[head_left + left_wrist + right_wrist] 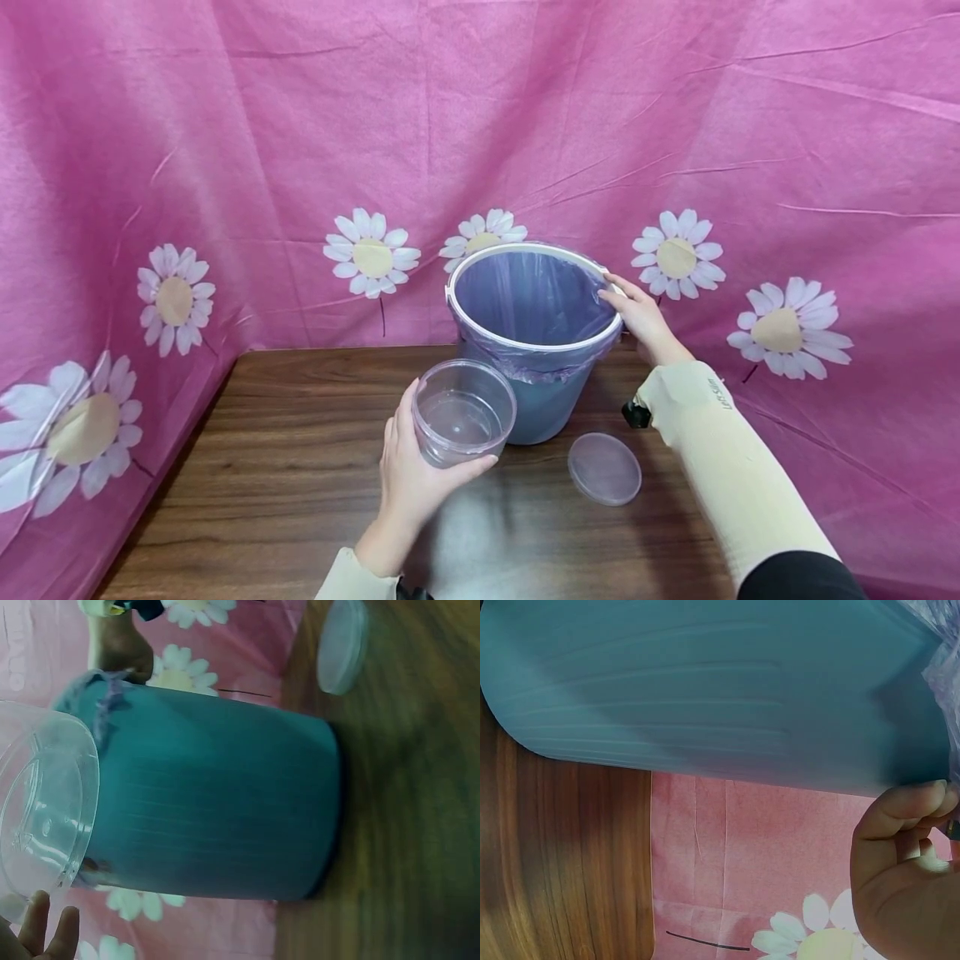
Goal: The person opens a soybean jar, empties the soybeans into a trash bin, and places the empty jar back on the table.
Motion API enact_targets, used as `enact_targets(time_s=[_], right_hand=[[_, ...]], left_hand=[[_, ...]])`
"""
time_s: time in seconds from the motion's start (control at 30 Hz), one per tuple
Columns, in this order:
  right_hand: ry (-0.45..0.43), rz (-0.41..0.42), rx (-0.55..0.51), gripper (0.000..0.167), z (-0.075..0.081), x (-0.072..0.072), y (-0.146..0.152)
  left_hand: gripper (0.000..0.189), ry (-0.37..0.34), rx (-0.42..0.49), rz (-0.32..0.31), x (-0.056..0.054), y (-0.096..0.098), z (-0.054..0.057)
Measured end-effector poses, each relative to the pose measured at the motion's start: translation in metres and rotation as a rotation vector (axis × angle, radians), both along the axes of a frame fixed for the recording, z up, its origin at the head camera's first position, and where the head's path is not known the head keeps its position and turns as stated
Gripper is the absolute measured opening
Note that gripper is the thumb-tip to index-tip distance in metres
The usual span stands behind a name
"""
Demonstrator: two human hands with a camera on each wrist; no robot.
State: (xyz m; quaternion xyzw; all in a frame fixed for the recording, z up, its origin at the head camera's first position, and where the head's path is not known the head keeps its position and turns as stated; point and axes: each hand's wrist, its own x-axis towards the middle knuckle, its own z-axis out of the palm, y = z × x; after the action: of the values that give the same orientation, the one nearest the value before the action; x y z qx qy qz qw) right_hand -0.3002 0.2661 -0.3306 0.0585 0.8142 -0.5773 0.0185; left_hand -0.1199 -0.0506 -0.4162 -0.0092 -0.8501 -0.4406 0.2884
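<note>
My left hand (pixel 414 479) grips a round clear plastic container (pixel 463 412) by its side, thumb at the front. The container is open at the top, with nothing visible inside, and is held in front of the bin's left side. A blue-grey trash bin (pixel 543 408) stands on the table, lined with a thin purple bag (pixel 525 292) under a white rim ring (pixel 459 312). My right hand (pixel 643 321) holds the bin's right rim, fingers reaching over the edge and thumb bent outside, as the right wrist view (pixel 907 877) shows.
A round translucent lid (pixel 604 469) lies flat on the wooden table (pixel 300 467), right of the bin's base. Behind and along both sides hangs a pink cloth (pixel 285 150) printed with white daisies, close to the back of the bin.
</note>
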Motion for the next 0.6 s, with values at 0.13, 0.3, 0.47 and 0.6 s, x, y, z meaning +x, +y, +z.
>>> enact_targets(time_s=[0.13, 0.3, 0.47, 0.6], right_hand=[[-0.006, 0.004, -0.023, 0.061, 0.0, 0.001, 0.0], [-0.006, 0.002, -0.038, 0.062, 0.0, 0.001, 0.0], [-0.007, 0.0, -0.042, 0.062, -0.001, 0.0, 0.0], [0.002, -0.002, -0.034, 0.062, -0.002, 0.0, 0.001]], left_hand=[[0.125, -0.018, -0.007, 0.011, 0.003, -0.002, -0.013], [0.123, -0.018, -0.029, 0.021, 0.004, -0.005, -0.026], [0.123, -0.013, -0.047, 0.025, 0.004, -0.006, -0.039], [0.122, -0.004, -0.059, 0.022, 0.003, -0.008, -0.051]])
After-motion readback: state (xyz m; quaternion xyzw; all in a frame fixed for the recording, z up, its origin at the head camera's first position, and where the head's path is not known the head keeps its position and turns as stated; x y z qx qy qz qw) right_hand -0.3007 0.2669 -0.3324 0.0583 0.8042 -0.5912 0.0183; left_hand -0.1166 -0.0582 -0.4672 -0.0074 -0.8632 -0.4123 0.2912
